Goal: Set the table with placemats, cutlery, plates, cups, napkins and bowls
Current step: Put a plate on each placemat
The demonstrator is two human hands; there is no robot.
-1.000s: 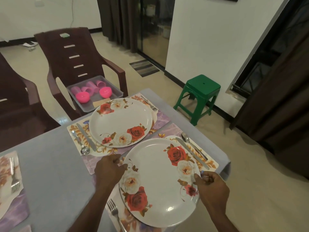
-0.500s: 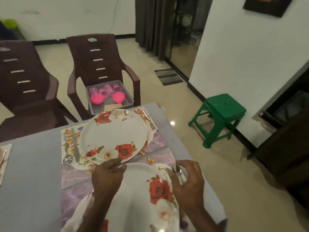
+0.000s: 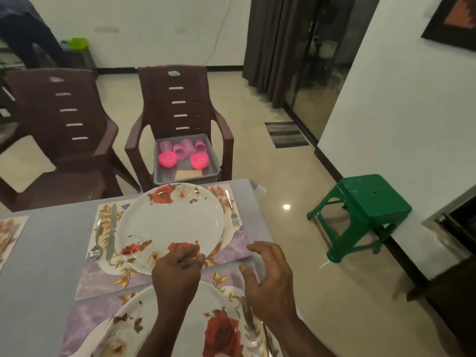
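Observation:
Two rose-patterned plates sit on purple floral placemats at the table's right end. The far plate (image 3: 170, 222) has a knife (image 3: 111, 233) and spoon (image 3: 95, 243) on its left and a fork (image 3: 233, 215) on its right. The near plate (image 3: 159, 328) lies under my forearms, with cutlery (image 3: 249, 323) along its right side. My left hand (image 3: 177, 274) hovers over the far plate's near rim, fingers loosely curled and holding nothing. My right hand (image 3: 270, 279) is spread above the near placemat's right corner, also holding nothing.
A grey tray (image 3: 213, 161) on the brown chair (image 3: 180, 104) beyond the table holds two pink bowls (image 3: 167, 159), several pink cups (image 3: 185, 148) and napkins (image 3: 188, 173). A second chair (image 3: 64, 119) stands to the left, a green stool (image 3: 371, 202) to the right. Another placemat (image 3: 10, 233) lies at the far left.
Both hands have let go of the near plate and lifted forward toward the far setting. My view has tilted up, so the tray on the chair is now central.

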